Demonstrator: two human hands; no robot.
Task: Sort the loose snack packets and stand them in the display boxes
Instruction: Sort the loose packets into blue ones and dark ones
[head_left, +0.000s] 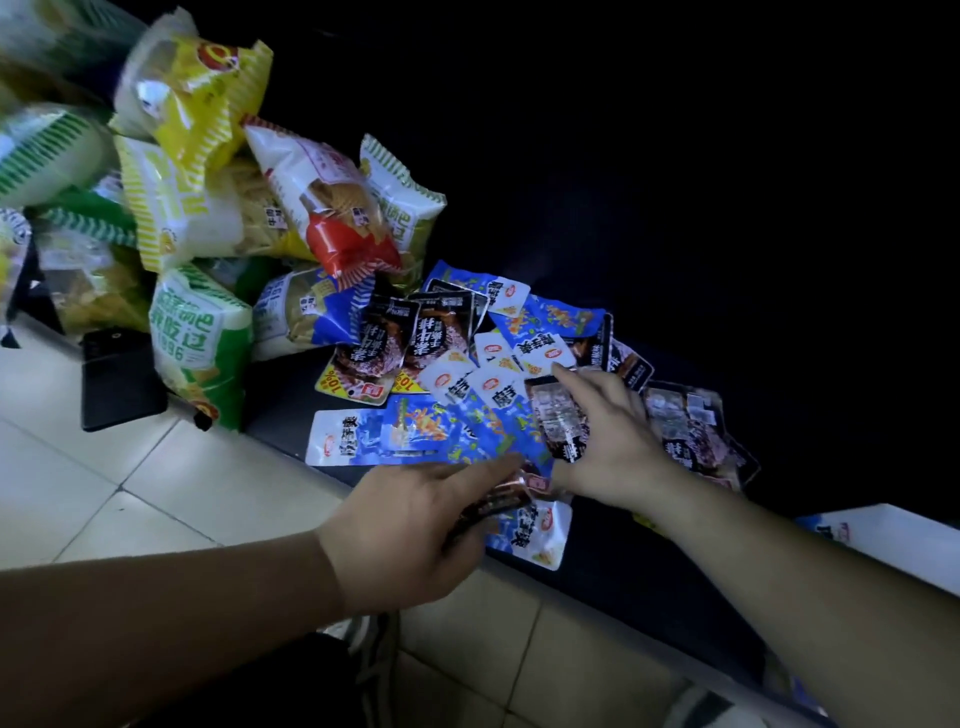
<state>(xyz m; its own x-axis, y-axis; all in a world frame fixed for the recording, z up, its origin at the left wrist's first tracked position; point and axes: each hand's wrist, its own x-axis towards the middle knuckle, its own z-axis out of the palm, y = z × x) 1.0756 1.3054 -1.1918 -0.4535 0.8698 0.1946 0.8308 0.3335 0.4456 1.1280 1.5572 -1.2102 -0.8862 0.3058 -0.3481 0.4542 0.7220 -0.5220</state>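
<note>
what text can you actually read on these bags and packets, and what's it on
"1996": on the green and white bag.
"100": upside down on the yellow corner of a black packet.
Not readable: big Chinese characters on the blue packets, too blurred to be sure of.
Not readable: small print on the glossy packet held by the right hand.
Not readable: the brown packet held by the left hand, blurred.

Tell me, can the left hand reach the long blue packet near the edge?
Probably yes: the long blue packet lies just beyond the left hand, nothing between, though that hand holds a dark packet.
</note>
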